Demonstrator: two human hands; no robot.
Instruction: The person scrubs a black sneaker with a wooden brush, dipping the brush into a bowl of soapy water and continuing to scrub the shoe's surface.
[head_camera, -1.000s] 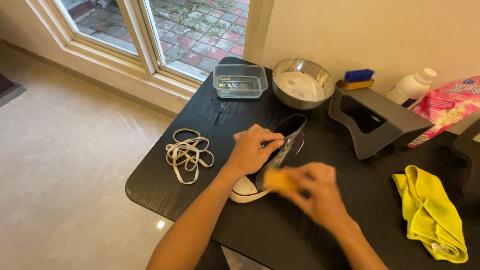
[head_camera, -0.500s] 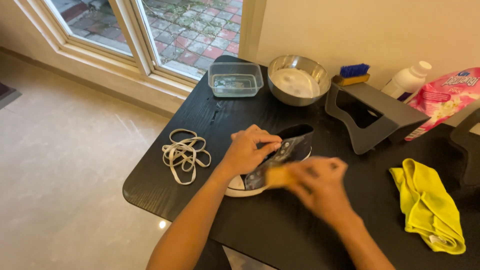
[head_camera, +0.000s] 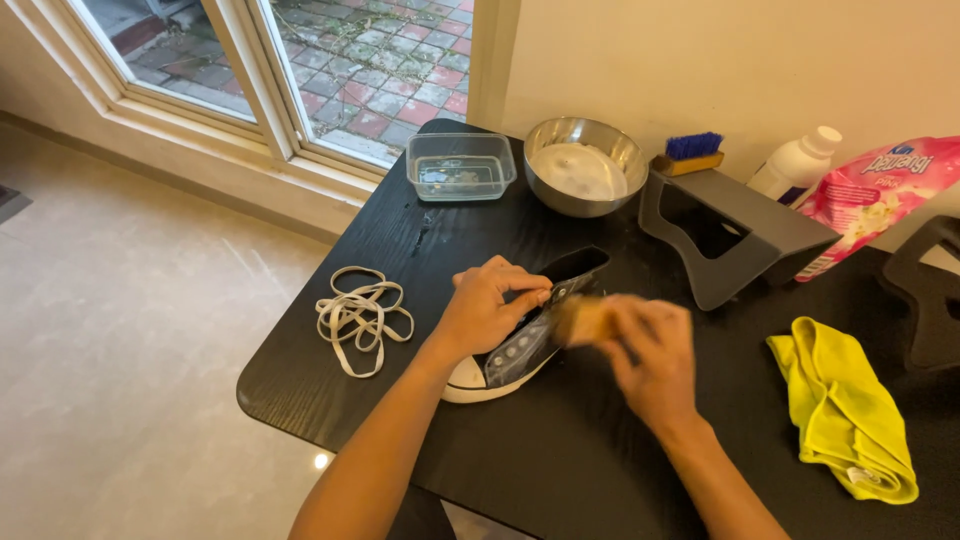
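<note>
Tabletop (head_camera: 560, 470): left hand (head_camera: 485, 310) clamps shoe (head_camera: 525, 335) (right (head_camera: 650, 355) seemingly scrubbing).

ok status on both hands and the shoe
Left hand pins black high-top shoe on the table. Right hand grips a tan brush against its side, blurred. Laces lie apart, nothing blocking.

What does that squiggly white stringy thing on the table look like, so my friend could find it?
Start at the black table and go to its near left corner, left of the shoe that the left hand grips. There lie the white shoelaces, loose flat loops piled together. Nothing else on the table is thin and stringy; the yellow cloth lies far to the right.
</note>
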